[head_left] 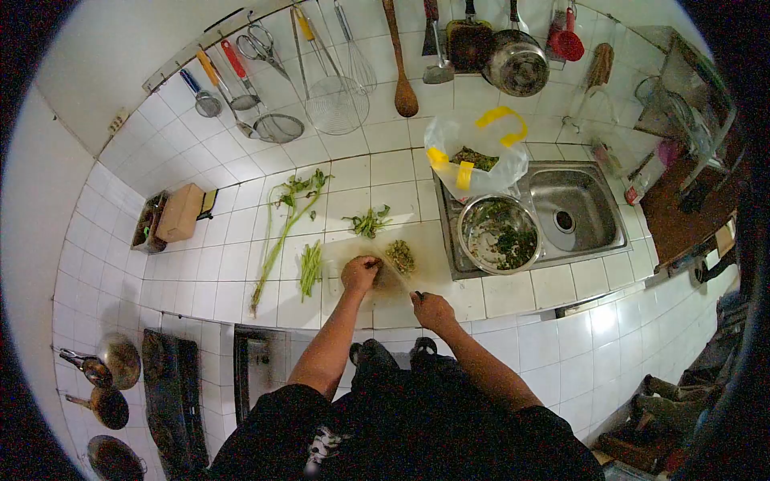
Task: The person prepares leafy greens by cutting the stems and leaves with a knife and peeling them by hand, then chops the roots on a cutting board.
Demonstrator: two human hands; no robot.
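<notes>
My right hand (433, 311) is wrapped round the dark handle of a knife, whose blade (395, 273) slants up and left over a pale cutting board (428, 256). Close to the blade's left side, my left hand (360, 274) is closed with its fingertips bent down; what it pinches is hidden. Just right of the blade lies a small heap of chopped greens (400, 255). A bunch of leaves (367, 221) sits at the board's far edge. Left of the board are a bundle of cut green stalks (310, 268) and long leafy stems (277, 240).
A metal bowl of chopped greens (465, 250) stands at the left of the sink (613, 220). Behind it is a plastic bag (459, 180) with greens inside. Utensils and pans hang along the wall, including a wooden spoon (406, 96). A brown box (181, 212) stands far left.
</notes>
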